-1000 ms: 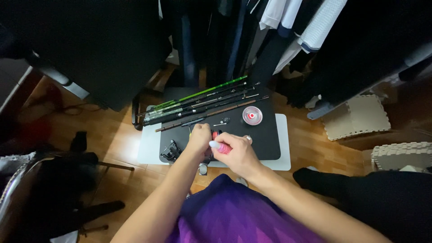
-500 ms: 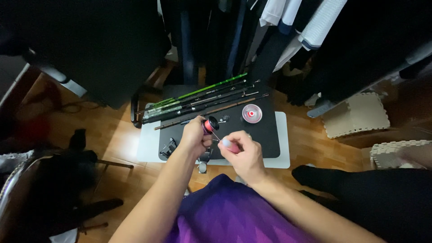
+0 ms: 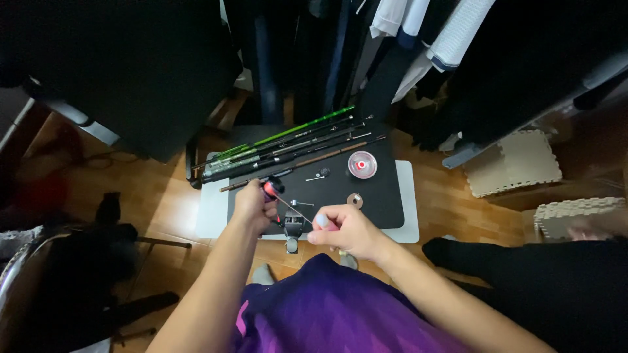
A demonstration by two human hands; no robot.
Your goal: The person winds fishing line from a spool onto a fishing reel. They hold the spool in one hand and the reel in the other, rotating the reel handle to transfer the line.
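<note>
Right over the near edge of the black mat (image 3: 383, 196), both hands work 1 thin piece. Closed in a fist, the left hand (image 3: 254, 206) grips a red-tipped knob (image 3: 271, 189) above the mat's near-left part. Pinched shut, the right hand (image 3: 345, 230) holds a pale cap (image 3: 322, 221) just past the mat's near edge; a thin rod (image 3: 293, 209) runs between them. At the mat's far edge lie the rods (image 3: 281, 145), overhanging its left side. A red spool (image 3: 362, 165) sits far-right on the mat, with bare mat around it.
</note>
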